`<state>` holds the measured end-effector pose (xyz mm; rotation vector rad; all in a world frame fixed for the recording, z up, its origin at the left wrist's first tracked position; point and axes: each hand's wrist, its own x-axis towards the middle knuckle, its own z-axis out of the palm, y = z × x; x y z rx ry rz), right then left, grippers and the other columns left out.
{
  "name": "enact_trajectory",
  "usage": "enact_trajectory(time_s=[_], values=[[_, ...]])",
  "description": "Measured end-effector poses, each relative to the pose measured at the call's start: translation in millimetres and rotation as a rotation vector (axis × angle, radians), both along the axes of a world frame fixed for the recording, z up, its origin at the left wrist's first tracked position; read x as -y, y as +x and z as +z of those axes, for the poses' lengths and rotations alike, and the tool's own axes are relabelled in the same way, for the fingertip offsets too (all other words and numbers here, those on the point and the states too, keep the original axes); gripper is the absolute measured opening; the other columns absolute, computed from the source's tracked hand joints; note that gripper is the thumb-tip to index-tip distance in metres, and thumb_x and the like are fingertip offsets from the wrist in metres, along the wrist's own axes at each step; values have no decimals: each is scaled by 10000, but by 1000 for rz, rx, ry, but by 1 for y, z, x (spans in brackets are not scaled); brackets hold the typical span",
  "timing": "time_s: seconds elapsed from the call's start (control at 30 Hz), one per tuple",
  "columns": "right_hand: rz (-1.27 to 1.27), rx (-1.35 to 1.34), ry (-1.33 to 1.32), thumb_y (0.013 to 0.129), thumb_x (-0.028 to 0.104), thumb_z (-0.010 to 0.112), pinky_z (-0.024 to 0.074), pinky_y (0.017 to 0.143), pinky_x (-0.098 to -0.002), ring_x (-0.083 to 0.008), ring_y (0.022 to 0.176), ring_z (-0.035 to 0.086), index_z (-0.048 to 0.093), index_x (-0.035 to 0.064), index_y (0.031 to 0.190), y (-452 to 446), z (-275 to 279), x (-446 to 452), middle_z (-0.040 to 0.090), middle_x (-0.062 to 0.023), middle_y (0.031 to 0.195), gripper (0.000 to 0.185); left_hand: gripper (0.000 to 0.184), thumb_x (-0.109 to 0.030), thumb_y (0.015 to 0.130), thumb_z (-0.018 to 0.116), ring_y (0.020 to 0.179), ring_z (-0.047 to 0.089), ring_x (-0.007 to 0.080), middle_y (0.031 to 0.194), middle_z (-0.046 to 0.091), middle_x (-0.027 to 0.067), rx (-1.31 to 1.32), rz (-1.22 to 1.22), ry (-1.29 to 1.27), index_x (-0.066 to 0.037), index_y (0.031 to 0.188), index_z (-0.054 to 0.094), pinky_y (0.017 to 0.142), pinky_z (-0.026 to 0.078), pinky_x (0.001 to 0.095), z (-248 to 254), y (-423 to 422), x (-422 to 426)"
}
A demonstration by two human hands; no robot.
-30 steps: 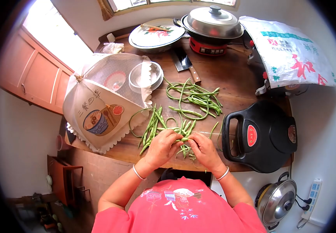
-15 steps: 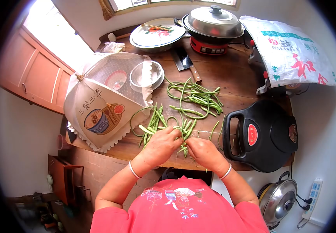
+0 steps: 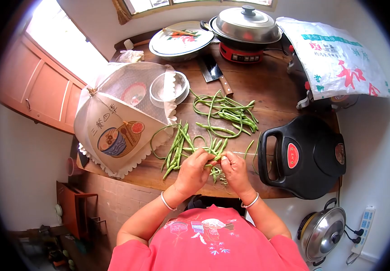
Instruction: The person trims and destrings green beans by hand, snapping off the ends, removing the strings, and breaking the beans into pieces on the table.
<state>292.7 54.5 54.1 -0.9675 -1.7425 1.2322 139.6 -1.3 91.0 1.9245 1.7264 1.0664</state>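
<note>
Close to the table's front edge, my left hand (image 3: pixel 194 170) is closed, thumb and fingers pinching a green bean (image 3: pixel 218 157). My right hand (image 3: pixel 236 171) pinches the same bean's other side, so the hands almost meet. Under and between them lie short bean pieces (image 3: pixel 215 171) and thin trimmings (image 3: pixel 223 180). Left of my left hand is a loose bunch of long green beans (image 3: pixel 175 151). Farther back, a bigger tangle of long beans (image 3: pixel 226 114) rests on the wood. My fingers hide part of the held bean.
A cleaver (image 3: pixel 213 72) lies behind the beans. At left stands a mesh food cover (image 3: pixel 127 122) beside clear bowls (image 3: pixel 170 88); at right, a black electric griddle (image 3: pixel 310 158). A lidded wok (image 3: pixel 248 29) and enamel basin (image 3: pixel 177 43) stand at the back of the wooden table (image 3: pixel 267 81).
Both hands have come closer together, the left moving right and the right slightly up. A pale-ended bean beside my left hand no longer shows there.
</note>
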Motion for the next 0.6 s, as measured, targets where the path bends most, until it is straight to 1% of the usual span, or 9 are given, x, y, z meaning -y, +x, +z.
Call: enact_trajectory(time_s=[0.07,0.2,0.27,0.3,0.33,0.4,0.47,0.5,0.6], values=[[131,-157,-285,901,107,535,464,603,-334,-237,646,601,620,11,893,5,4,-3,612,-133,727,129,151,-34,831,682,734,574,226,846,582,103,209,-24,-21,11,956,611,652,453,312,-3,-3,0],[202,16,-269,901,107,536,463,626,-331,-220,665,594,620,0,879,12,5,-5,615,-124,745,138,117,-66,865,674,711,538,180,847,570,80,361,51,14,8,936,619,645,437,283,0,-12,-2],[133,118,-92,902,106,532,463,630,-342,-233,681,600,619,-3,859,18,-3,-2,613,-126,756,146,109,-72,887,659,745,525,112,838,563,33,562,132,-16,11,945,618,668,424,249,9,-25,-3],[138,116,-91,902,106,532,463,630,-342,-233,681,600,619,-3,859,23,-10,-1,613,-126,756,146,123,-125,943,613,784,495,49,854,569,-15,583,158,13,-7,972,632,671,412,204,18,-33,-4],[99,177,-45,899,96,537,460,613,-333,-219,657,586,623,-1,872,31,-19,-2,610,-119,747,132,140,-158,948,619,733,471,25,862,581,-16,674,187,48,-22,980,635,631,384,179,26,-38,-6],[69,230,-1,895,86,542,456,595,-323,-204,634,572,627,0,885,42,-39,1,607,-112,737,121,160,-181,953,618,665,427,2,865,598,-20,825,264,46,-33,1012,636,570,332,160,39,-53,-5],[-14,349,211,872,65,546,487,637,-386,-299,703,622,632,1,885,50,-54,6,635,-155,805,108,170,-187,955,615,641,407,1,869,605,-17,873,304,107,-35,1029,635,550,310,161,44,-70,-6],[-8,440,214,849,54,564,497,677,-436,-355,765,626,629,15,900,53,-53,10,638,-170,852,92,181,-193,956,612,618,387,-1,872,613,-14,926,336,166,-37,1045,633,531,288,163,46,-76,-6],[-5,538,314,839,51,581,502,677,-440,-357,765,621,619,27,940,55,-60,16,624,-162,836,110,189,-188,950,623,641,415,0,882,635,-21,939,303,192,-30,1053,628,555,316,162,51,-88,-4]])
